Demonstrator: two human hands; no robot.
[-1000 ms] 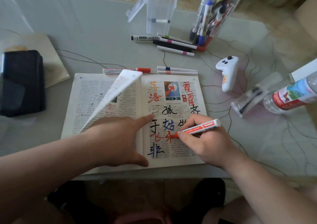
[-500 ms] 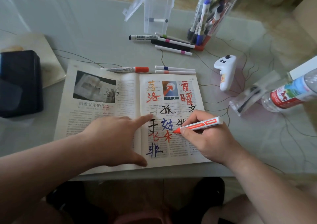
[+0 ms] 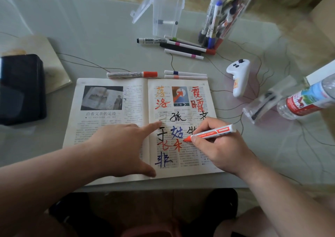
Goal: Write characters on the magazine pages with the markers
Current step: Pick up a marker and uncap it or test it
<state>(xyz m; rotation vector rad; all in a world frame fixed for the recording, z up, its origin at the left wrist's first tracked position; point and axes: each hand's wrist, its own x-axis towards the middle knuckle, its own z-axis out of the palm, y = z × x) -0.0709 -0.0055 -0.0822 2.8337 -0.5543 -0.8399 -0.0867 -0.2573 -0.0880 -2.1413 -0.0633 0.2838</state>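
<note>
Well to the left of the magazine [image 3: 108, 126] lies a black case [image 3: 20, 88], clear of the work. The magazine lies open and flat, and the left hand [image 3: 119, 146] rests on its left page with the fingers spread, the forefinger reaching over the fold onto the right page and the thumb at the magazine's lower edge. This press looks to be what holds the pages down. It should be firm and flat during each stroke, since thin paper is likely to lift or slide under a dragged tip. The right page already bears characters in orange, red, black and blue, so free room is scarce. Near the middle of that page the right hand [image 3: 217, 151] pinches a red marker [image 3: 213, 132] between thumb and fingers. The barrel slants up and away to the right, and the tip is at the right side of a red character. Whether the tip touches the paper cannot be told. The stroke in hand would go best with light, even pressure, drawn clear of the blue character just above. The heel of the hand should be planted on dry print and not on fresh ink, which may smear. Right of the magazine stands a white controller [image 3: 238, 77], and further right lies a water bottle [image 3: 306, 100], both well apart from the writing.
</note>
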